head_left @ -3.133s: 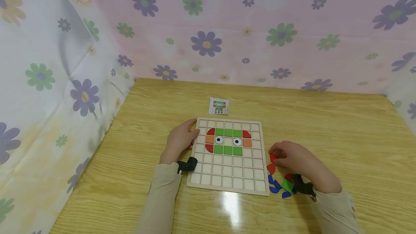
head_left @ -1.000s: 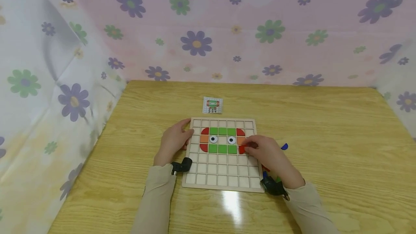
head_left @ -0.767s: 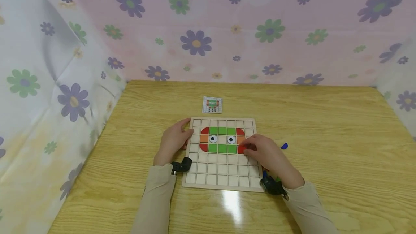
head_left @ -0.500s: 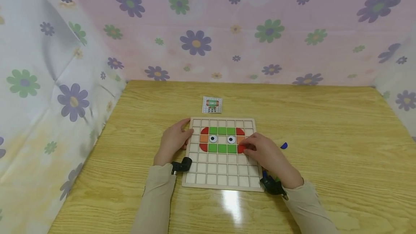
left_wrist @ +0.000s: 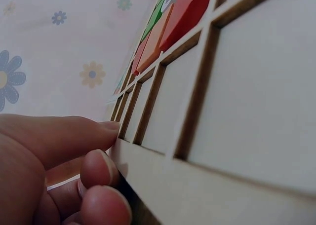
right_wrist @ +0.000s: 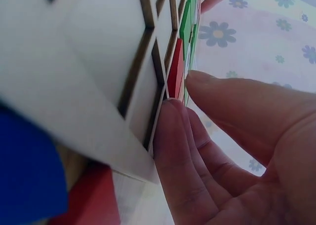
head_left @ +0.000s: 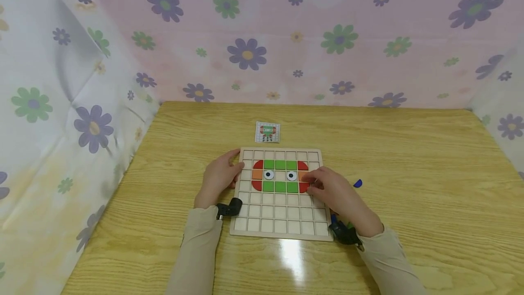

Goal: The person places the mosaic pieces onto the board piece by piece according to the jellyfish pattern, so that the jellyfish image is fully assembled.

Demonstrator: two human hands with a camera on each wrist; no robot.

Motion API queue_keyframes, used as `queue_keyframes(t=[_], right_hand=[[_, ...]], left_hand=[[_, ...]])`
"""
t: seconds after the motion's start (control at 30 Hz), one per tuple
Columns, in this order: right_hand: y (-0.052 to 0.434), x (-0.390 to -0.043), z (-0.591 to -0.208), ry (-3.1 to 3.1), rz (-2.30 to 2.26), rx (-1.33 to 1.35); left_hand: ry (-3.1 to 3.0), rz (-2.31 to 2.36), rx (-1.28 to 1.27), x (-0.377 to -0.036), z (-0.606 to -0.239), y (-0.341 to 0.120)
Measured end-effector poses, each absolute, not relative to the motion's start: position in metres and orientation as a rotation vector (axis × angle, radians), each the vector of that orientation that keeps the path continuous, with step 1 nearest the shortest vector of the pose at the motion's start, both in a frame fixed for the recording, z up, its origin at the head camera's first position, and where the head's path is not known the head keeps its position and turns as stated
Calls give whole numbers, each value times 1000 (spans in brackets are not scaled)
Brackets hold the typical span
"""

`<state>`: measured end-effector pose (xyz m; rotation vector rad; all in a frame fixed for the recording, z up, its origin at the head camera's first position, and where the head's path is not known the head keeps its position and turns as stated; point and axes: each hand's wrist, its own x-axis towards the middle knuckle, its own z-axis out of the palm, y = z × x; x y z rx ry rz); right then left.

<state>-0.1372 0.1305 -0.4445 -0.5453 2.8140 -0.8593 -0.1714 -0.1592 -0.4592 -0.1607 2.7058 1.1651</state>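
While the left hand is gripping the grid board at its left edge, thumb on the rim, the right hand is touching the lower-right red piece, thumb and fingertips slightly parted. Red piece is sitting in a cell below an orange square; blue piece is lying on the table.

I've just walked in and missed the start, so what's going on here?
A person's left hand holds the left edge of a wooden grid board, and their right hand has its fingertips at a red quarter-round tile in the board. The tiles there make a face, with green tiles and two eye tiles. A picture card beyond the board shows more parts below the face, which the board lacks.
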Motion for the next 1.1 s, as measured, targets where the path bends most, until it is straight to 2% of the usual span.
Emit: queue_keyframes(t=[0.4,1.1], right_hand=[[129,-138,-444,2807,-837,-641],[137,-138,-436,2781,-872,-633]], left_hand=[[2701,1179,-159,-169,-456,-159],[2699,1194,-172,-172,-459,-159]])
